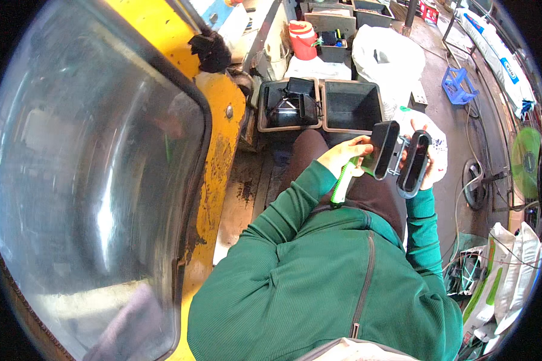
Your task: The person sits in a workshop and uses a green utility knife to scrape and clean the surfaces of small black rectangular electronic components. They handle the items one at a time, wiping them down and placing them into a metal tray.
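My left hand (347, 153) is closed on the left side of a black molded plastic part, with a green-and-white handled tool (341, 185) also in its grip, hanging down toward my lap. The tool's working end is hidden. The part is two hollow oblong shells, a left shell (382, 150) and a right shell (414, 163), joined by a thin runner (397, 155). Both open ends face up toward me. Around the outer side of the right shell, the fingers of my right hand (429, 165) are wrapped. The part is held above my thighs.
Beyond my knees stand two bins: the left bin (289, 128) holds black parts, and the right bin (352, 129) has a dark interior. A yellow machine frame (214, 150) with a clear window rises at my left. White bags (388, 51), a red jug (303, 41) and a green fan (527, 159) are around.
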